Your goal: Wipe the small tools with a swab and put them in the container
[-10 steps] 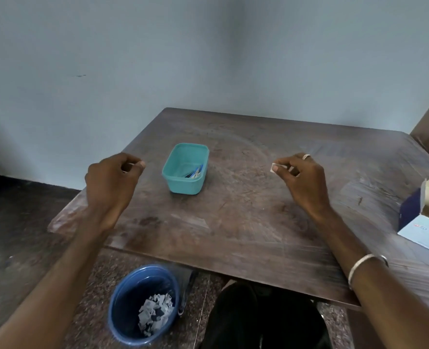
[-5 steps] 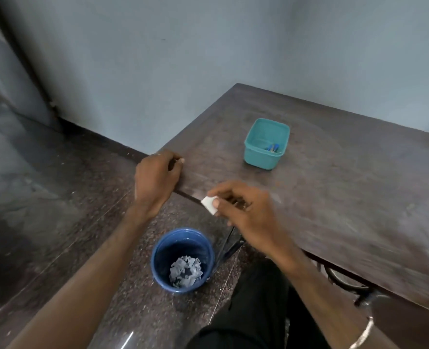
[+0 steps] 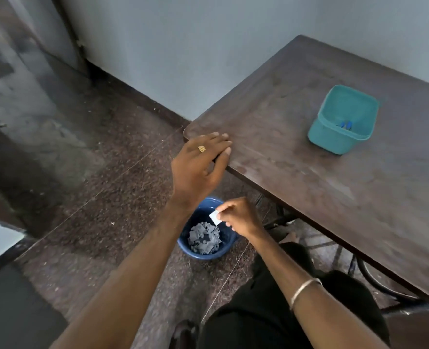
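Observation:
A teal container [image 3: 344,119] stands on the dark wooden table [image 3: 309,185], with small blue tools [image 3: 345,125] lying at its bottom. My right hand [image 3: 238,216] is below the table edge, pinching a small white swab [image 3: 215,217] right above the blue bin [image 3: 204,233] on the floor. My left hand [image 3: 201,165] rests with spread fingers on the table's near left corner and holds nothing that I can see.
The blue bin holds several used grey-white swabs [image 3: 204,238]. It sits on a speckled stone floor [image 3: 95,172] beside my dark-trousered leg [image 3: 271,311]. The table's metal frame [image 3: 359,268] runs underneath. A grey wall [image 3: 183,46] stands behind.
My view has swung left and down. My right hand carried the swab off the table down over the bin. My left hand opened and came to rest on the table corner.

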A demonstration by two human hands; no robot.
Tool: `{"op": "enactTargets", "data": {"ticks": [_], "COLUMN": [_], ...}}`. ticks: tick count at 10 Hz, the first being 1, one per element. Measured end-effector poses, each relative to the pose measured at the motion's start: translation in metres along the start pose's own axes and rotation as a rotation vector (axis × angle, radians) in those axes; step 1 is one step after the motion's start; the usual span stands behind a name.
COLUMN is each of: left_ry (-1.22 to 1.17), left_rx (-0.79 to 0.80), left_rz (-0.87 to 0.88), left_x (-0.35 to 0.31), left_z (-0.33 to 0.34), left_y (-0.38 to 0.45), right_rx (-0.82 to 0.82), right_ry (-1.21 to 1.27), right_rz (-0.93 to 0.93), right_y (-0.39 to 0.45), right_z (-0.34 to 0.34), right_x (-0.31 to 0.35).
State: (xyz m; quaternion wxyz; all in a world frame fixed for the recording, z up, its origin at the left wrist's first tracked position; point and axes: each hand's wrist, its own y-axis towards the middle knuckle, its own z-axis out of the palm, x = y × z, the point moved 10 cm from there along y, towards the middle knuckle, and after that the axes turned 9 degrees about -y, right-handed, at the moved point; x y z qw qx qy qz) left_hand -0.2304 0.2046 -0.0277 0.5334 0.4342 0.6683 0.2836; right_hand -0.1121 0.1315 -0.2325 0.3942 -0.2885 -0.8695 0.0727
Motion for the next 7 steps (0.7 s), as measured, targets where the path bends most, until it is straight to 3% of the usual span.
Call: {"op": "enactTargets", "data": {"ticks": [4,7], "left_ry": [0.012,0.032], "left_rx": [-0.048,-0.073], "left_rz": [0.08,0.137], "left_x": [0.007,0.004], "left_z": [0.009,0.009], "left_y": [-0.011,-0.012], "right_rx": [0.05,0.145], "right_ry": [-0.229,-0.427], "right_rz": [0.281,0.296], "right_y": [0.105,0.118], "right_z": [0.088,0.104], "right_x": [-0.088,-0.097]}}
